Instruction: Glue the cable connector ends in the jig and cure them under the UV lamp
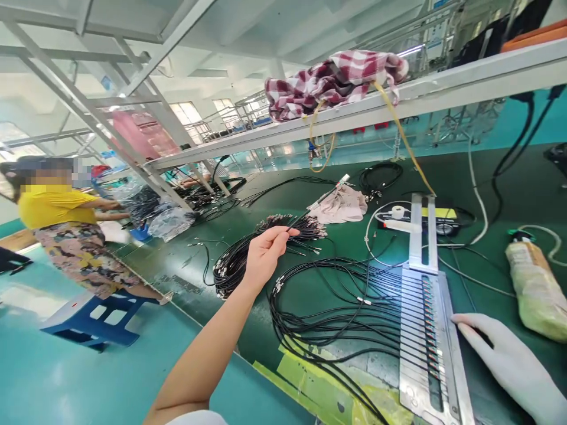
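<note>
Thumb and forefinger of my bare left hand [266, 254] are pinched on a thin black strand that looks like a cable, above a coiled bundle of black cables [228, 268]. Pale tips of that bundle lie close behind the fingers. My right hand [505, 348], in a white glove, has thumb and forefinger closed at the right edge of a metal fixture [452, 330]. Across the fixture's slotted plate lie several black cables [336, 316] side by side, their coloured stripped ends in a row. A bright light falls at the plate's upper left.
Beyond the bundle, a pen-like tool [330, 192] rests on a pink cloth [343, 206]. Behind the fixture sits a black box [447, 221]; a wrapped bottle [534, 283] stands right. A checked cloth [332, 82] lies on the overhead shelf. A person [62, 206] sits at left.
</note>
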`<control>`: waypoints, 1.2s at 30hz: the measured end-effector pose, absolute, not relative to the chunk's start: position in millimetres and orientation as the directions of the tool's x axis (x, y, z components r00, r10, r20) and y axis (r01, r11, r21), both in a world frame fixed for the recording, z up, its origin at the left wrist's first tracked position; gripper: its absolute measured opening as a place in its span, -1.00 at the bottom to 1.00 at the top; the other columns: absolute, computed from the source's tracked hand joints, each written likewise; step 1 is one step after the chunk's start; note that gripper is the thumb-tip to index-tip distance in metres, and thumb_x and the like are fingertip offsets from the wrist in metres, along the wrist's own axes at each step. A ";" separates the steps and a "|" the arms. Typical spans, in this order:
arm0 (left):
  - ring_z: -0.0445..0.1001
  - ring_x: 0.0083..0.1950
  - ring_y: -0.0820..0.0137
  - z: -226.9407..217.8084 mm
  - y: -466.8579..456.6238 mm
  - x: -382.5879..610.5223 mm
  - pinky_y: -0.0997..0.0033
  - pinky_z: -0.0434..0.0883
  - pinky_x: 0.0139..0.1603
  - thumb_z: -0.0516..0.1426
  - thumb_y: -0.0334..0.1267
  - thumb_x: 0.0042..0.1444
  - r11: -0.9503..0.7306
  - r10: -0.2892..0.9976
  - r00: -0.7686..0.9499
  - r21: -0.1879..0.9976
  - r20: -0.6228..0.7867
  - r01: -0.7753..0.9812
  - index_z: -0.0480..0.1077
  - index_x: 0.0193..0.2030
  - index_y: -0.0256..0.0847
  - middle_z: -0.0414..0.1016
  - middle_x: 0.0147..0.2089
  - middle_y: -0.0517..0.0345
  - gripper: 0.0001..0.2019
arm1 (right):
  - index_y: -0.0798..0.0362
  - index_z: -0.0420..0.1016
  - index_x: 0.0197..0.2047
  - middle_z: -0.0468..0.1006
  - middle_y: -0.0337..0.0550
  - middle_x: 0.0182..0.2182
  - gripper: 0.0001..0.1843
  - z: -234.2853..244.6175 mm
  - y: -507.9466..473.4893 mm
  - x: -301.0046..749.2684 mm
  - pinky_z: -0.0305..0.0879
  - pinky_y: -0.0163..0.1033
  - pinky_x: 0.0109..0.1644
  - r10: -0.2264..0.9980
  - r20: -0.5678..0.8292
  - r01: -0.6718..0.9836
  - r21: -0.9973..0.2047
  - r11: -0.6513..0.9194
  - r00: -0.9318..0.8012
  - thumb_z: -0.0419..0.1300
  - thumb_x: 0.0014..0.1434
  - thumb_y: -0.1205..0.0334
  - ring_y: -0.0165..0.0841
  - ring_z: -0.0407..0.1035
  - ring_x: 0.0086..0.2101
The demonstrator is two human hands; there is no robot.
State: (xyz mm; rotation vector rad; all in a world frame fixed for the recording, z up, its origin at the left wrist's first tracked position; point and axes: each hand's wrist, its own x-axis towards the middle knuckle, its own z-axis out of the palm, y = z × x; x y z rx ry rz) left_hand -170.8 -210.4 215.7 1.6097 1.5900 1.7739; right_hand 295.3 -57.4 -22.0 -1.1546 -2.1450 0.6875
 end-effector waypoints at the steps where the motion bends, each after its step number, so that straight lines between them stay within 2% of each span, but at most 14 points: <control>1: 0.15 -0.50 0.53 213.0 -207.0 -166.3 0.48 0.13 -0.50 0.19 -0.06 0.32 -0.352 0.785 -0.336 0.821 0.520 0.449 0.58 -0.08 -0.17 0.35 -0.46 0.18 -0.75 | -0.23 0.59 -0.07 0.65 -0.03 -0.05 -0.75 -18.6 -59.4 294.1 0.42 0.20 0.18 0.873 0.192 0.559 -0.702 0.442 -0.449 0.12 0.34 -0.03 0.05 0.54 0.01; 4: 0.35 -0.39 0.46 204.4 -202.7 -147.1 0.44 0.28 -0.41 0.20 -0.11 0.32 -0.319 0.844 -0.249 0.818 0.474 0.478 0.59 -0.13 -0.16 0.56 -0.27 0.04 -0.79 | -0.18 0.50 0.07 0.57 0.00 0.07 -0.69 4.9 -73.1 283.9 0.27 0.25 0.32 0.917 0.183 0.562 -0.741 0.366 -0.356 0.16 0.32 -0.03 0.06 0.44 0.12; 6: 0.47 -0.27 0.37 198.1 -203.7 -131.2 0.39 0.39 -0.28 0.18 -0.15 0.34 -0.313 0.895 -0.097 0.768 0.435 0.558 0.60 -0.12 -0.13 0.62 -0.20 0.03 -0.82 | -0.16 0.37 0.25 0.53 0.01 0.12 -0.45 33.3 -88.7 269.3 0.28 0.26 0.29 0.921 0.256 0.489 -0.788 0.374 -0.293 0.27 0.23 -0.04 0.03 0.46 0.07; 9: 0.53 -0.18 0.33 189.3 -206.3 -107.3 0.33 0.45 -0.14 0.09 -0.18 0.40 -0.337 0.935 0.161 0.651 0.315 0.680 0.56 -0.07 -0.10 0.62 -0.17 0.06 -0.80 | -0.16 -0.02 0.49 0.57 -0.04 -0.05 -0.18 85.3 -110.5 237.2 0.53 0.01 -0.11 0.883 0.172 0.074 -0.971 0.226 -0.437 0.24 0.28 -0.04 -0.25 0.50 -0.34; 10: 0.53 -0.19 0.34 186.8 -206.9 -100.0 0.33 0.44 -0.13 0.07 -0.19 0.42 -0.342 0.937 0.214 0.612 0.275 0.713 0.54 -0.08 -0.11 0.61 -0.19 0.08 -0.79 | -0.12 0.04 0.46 0.58 -0.08 -0.14 -0.25 101.2 -115.4 225.7 0.52 -0.08 -0.21 0.870 0.125 -0.034 -0.992 0.124 -0.476 0.21 0.31 -0.05 -0.30 0.48 -0.39; 12: 0.52 -0.18 0.33 182.9 -207.5 -86.1 0.29 0.43 -0.11 0.04 -0.17 0.43 -0.360 0.932 0.285 0.498 0.223 0.789 0.51 -0.08 -0.12 0.59 -0.18 0.09 -0.78 | 0.01 0.39 0.18 0.57 -0.12 -0.29 -0.53 125.3 -122.4 204.8 0.48 -0.20 -0.28 0.887 0.025 -0.082 -0.997 -0.015 -0.461 0.22 0.32 -0.05 -0.34 0.47 -0.41; 15: 0.51 0.00 0.21 178.9 -208.0 -66.8 0.13 0.41 0.04 0.07 -0.06 0.41 -0.433 0.895 0.365 0.299 0.258 0.851 0.40 0.16 -0.14 0.58 0.00 -0.01 -0.69 | 0.07 0.51 -0.09 0.58 -0.11 -0.33 -0.66 139.9 -131.7 181.5 0.48 -0.24 -0.27 0.836 -0.021 -0.062 -0.996 -0.065 -0.548 0.23 0.32 -0.05 -0.37 0.49 -0.41; 17: 0.51 0.00 0.19 175.8 -208.3 -56.4 0.10 0.41 0.04 0.05 -0.03 0.41 -0.497 0.853 0.431 0.209 0.293 0.842 0.33 0.24 -0.18 0.58 0.01 -0.06 -0.61 | 0.07 0.54 -0.08 0.59 -0.11 -0.31 -0.66 139.5 -139.5 171.9 0.49 -0.23 -0.24 0.748 0.025 -0.060 -0.998 -0.019 -0.664 0.16 0.37 -0.04 -0.37 0.50 -0.40; 21: 0.52 -0.25 0.30 167.5 -208.8 -59.3 0.25 0.38 -0.20 -0.02 -0.18 0.45 -0.562 0.800 0.510 0.097 0.315 0.821 0.42 0.02 -0.17 0.58 -0.25 0.06 -0.77 | 0.03 0.55 0.01 0.59 -0.16 -0.34 -0.67 135.2 -150.3 171.5 0.48 -0.27 -0.26 0.704 0.117 -0.061 -0.993 0.104 -0.701 0.06 0.44 0.04 -0.42 0.48 -0.41; 27: 0.52 -0.13 0.24 162.4 -214.8 -131.8 0.21 0.36 -0.07 0.08 -0.19 0.40 -0.410 0.866 0.355 0.094 0.352 0.907 0.47 -0.02 -0.13 0.61 -0.13 0.07 -0.82 | 0.04 0.53 0.03 0.61 -0.17 -0.38 -0.73 142.9 -129.5 206.1 0.47 -0.31 -0.33 0.873 0.087 -0.045 -0.996 0.074 -0.481 0.16 0.40 0.07 -0.41 0.48 -0.43; 30: 0.50 -0.04 0.20 170.8 -220.3 -148.2 0.16 0.33 0.03 0.06 -0.13 0.40 -0.304 0.926 0.270 0.094 0.265 0.948 0.50 -0.06 -0.10 0.58 -0.08 0.06 -0.78 | 0.05 0.51 0.04 0.60 -0.19 -0.42 -0.73 151.9 -110.1 208.6 0.46 -0.30 -0.37 0.904 0.147 -0.053 -0.989 0.138 -0.401 0.19 0.37 0.09 -0.41 0.46 -0.48; 32: 0.45 0.11 0.14 177.1 -217.0 -138.4 0.09 0.28 0.19 0.06 -0.10 0.40 -0.268 0.946 0.244 0.092 0.215 0.959 0.47 0.07 -0.11 0.54 0.04 0.02 -0.74 | 0.05 0.51 0.03 0.59 -0.22 -0.46 -0.73 159.3 -98.1 197.1 0.45 -0.30 -0.39 0.891 0.188 -0.070 -0.982 0.175 -0.414 0.20 0.37 0.10 -0.42 0.44 -0.51; 34: 0.41 0.17 0.14 178.0 -201.7 -118.9 0.10 0.24 0.25 0.07 -0.07 0.39 -0.270 0.953 0.238 0.170 0.187 0.948 0.36 0.23 -0.13 0.51 0.10 -0.01 -0.64 | 0.04 0.47 0.11 0.60 -0.22 -0.44 -0.67 166.5 -87.6 178.9 0.48 -0.28 -0.36 0.848 0.228 -0.117 -0.974 0.196 -0.479 0.19 0.36 0.07 -0.41 0.46 -0.50; 36: 0.46 0.03 0.23 169.6 -172.0 -100.6 0.24 0.31 0.13 0.03 -0.04 0.41 -0.224 0.972 0.186 0.315 0.146 0.922 0.37 0.19 -0.15 0.54 -0.02 0.04 -0.65 | 0.01 0.29 0.31 0.65 -0.15 -0.29 -0.45 171.4 -79.0 162.0 0.54 -0.21 -0.25 0.787 0.276 -0.190 -0.961 0.203 -0.552 0.22 0.34 0.02 -0.35 0.53 -0.40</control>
